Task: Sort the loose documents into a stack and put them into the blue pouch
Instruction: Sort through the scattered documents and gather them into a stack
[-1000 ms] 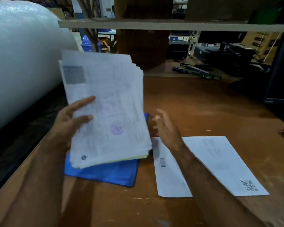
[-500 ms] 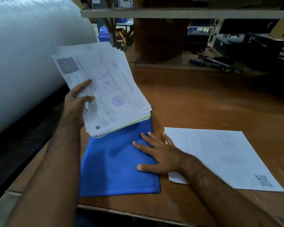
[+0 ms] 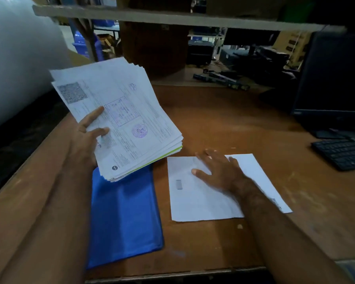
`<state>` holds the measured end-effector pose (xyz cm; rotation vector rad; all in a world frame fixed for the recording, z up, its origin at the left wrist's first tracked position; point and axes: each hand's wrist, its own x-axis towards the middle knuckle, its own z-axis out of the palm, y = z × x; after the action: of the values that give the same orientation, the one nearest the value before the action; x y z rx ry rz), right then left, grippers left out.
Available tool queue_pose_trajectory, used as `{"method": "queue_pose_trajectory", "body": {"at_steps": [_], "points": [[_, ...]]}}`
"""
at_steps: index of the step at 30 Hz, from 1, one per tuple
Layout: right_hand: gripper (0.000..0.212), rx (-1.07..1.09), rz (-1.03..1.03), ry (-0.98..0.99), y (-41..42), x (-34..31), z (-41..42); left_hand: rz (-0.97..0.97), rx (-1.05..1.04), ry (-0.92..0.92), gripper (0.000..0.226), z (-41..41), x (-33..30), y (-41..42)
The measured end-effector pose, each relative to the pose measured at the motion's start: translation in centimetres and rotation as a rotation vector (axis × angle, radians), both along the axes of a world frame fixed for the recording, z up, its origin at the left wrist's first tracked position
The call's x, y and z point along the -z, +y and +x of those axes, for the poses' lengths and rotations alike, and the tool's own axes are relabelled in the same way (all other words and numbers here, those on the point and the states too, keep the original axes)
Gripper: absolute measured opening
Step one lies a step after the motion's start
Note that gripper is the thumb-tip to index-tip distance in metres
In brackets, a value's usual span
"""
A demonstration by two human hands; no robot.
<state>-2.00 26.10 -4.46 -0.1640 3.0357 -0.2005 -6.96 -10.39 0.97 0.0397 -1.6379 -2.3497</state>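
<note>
My left hand [image 3: 86,138] grips a thick stack of printed documents [image 3: 121,117], tilted and held above the table, its lower corner over the top of the blue pouch [image 3: 123,216]. The pouch lies flat on the brown table near the front edge. To its right lie loose white sheets [image 3: 195,199], partly overlapping. My right hand [image 3: 217,171] rests flat on those sheets with fingers spread, holding nothing that I can see.
A huge white roll [image 3: 19,58] fills the left side. A black keyboard [image 3: 342,152] and a dark monitor [image 3: 334,78] stand at the right. A shelf board [image 3: 172,19] runs overhead, with clutter behind. The brown table [image 3: 223,124] stretches ahead.
My right hand has left the blue pouch and moved right onto the loose white sheets. The stack in my left hand has stayed raised over the pouch.
</note>
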Motion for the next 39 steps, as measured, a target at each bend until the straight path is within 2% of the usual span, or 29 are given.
{"method": "queue_pose_trajectory", "body": {"at_steps": [3, 7, 11, 19, 22, 25, 27, 30, 32, 34, 39], "points": [[0.080, 0.214, 0.037, 0.092, -0.2, 0.9, 0.2, 0.020, 0.016, -0.059, 0.059, 1.1, 2.7, 1.1], [0.084, 0.431, 0.098, 0.044, -1.3, -0.5, -1.9, -0.111, -0.010, -0.076, 0.065, 2.4, 4.7, 1.2], [0.087, 0.521, 0.140, -0.014, -0.5, -1.2, -4.3, -0.205, 0.036, -0.057, 0.064, 1.2, 4.5, -0.7], [0.084, 0.656, 0.058, 0.071, 0.9, -0.5, -6.5, -0.238, 0.099, -0.042, 0.063, -2.9, 4.5, -3.3], [0.065, 0.695, -0.182, 0.161, 2.2, -0.4, -7.5, -0.254, 0.124, -0.041, 0.063, -3.8, 4.6, -3.8], [0.027, 0.611, -0.606, 0.249, 4.4, -0.8, -7.9, -0.221, 0.143, -0.043, 0.062, -3.6, 4.7, -3.5], [0.014, 0.532, -0.891, 0.327, 5.2, -1.9, -7.5, -0.203, 0.144, -0.035, 0.062, -3.3, 4.7, -3.3], [0.010, 0.442, -1.178, 0.457, 6.0, -5.1, -6.7, -0.206, 0.149, -0.021, 0.062, -3.1, 4.8, -2.9], [0.016, 0.435, -1.356, 0.480, 6.0, -7.5, -6.3, -0.204, 0.178, -0.018, 0.062, -2.9, 4.6, -2.1], [0.022, 0.435, -1.464, 0.459, 5.8, -9.4, -6.0, -0.183, 0.209, -0.011, 0.063, -2.5, 4.1, -0.8], [0.014, 0.460, -1.716, 0.506, 5.3, -12.0, -5.7, -0.161, 0.282, -0.012, 0.062, -1.8, 4.2, 1.0]]}}
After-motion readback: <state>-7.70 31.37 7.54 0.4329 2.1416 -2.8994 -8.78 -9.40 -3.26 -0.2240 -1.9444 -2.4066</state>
